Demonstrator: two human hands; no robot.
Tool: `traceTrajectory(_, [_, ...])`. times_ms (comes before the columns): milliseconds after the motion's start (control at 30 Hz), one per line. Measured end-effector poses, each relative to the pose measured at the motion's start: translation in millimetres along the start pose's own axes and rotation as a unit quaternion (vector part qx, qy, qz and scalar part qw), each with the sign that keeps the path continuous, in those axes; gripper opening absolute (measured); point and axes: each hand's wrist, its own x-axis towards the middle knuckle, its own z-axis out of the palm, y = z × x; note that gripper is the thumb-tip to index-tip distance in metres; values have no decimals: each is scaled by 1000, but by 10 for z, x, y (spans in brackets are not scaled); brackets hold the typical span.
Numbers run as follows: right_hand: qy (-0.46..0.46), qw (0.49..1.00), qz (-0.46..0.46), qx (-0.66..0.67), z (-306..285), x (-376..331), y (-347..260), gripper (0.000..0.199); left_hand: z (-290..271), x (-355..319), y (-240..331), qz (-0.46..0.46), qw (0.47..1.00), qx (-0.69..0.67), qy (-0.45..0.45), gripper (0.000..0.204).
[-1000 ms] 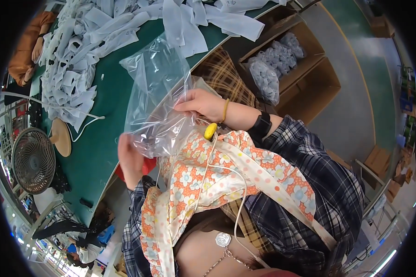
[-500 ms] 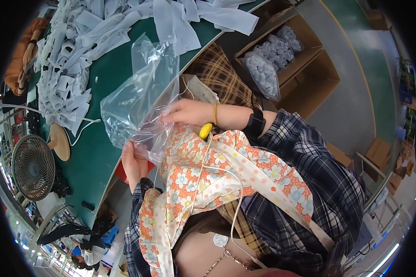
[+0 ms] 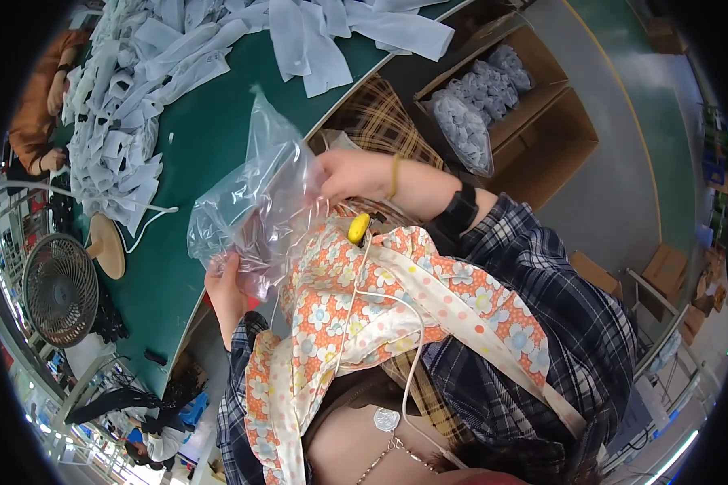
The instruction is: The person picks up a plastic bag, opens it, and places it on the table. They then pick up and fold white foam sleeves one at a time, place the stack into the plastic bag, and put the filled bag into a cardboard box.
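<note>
A clear plastic bag (image 3: 247, 198) is stretched between my two hands, above the edge of the green table and in front of my flowered apron. My left hand (image 3: 228, 289) pinches the bag's lower left corner between thumb and fingers. At the bag's right side, my right hand (image 3: 352, 174) is closed on the plastic; the film partly covers its fingertips. The bag looks empty, with its far corner pointing up over the table. A yellow oval piece (image 3: 359, 229) hangs on a cord at my apron, just below the right hand.
White fabric-like strips (image 3: 113, 121) lie heaped along the table's (image 3: 190, 153) far side. A small fan (image 3: 61, 287) stands at the left. An open cardboard box (image 3: 542, 149) holding filled clear bags (image 3: 461, 121) is at the right. Across the table sits another person in a brown sleeve (image 3: 36, 121).
My right hand has moved up and slightly right, closing more tightly on the bag. The bag has bunched and shifted, its upper part narrowing to a point. The left hand has barely moved.
</note>
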Motion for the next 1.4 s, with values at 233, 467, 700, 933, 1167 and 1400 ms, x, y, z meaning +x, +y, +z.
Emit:
traceTrajectory(233, [104,987,97,69,-177,-56,-516,17,-55,-14,321,5,953,225,-204,12])
traceTrajectory(467, [132,989,52,42,-289,-169,-304,13,-304,189,80,68,994,-81,36,14])
traceTrajectory(700, [139,979,3,149,-348,-303,-434,8,-424,336,-121,2,961,-256,107,13])
traceTrajectory(933, [154,988,2,16,-387,-275,-411,15,-364,249,-35,-5,984,-176,35,17])
traceTrajectory(1167, [121,949,-87,-277,132,-208,-530,30,428,-151,563,201,966,161,-12,28])
traceTrajectory(1400, [67,935,-176,-301,164,-148,-614,26,933,153,619,106,951,97,-273,13])
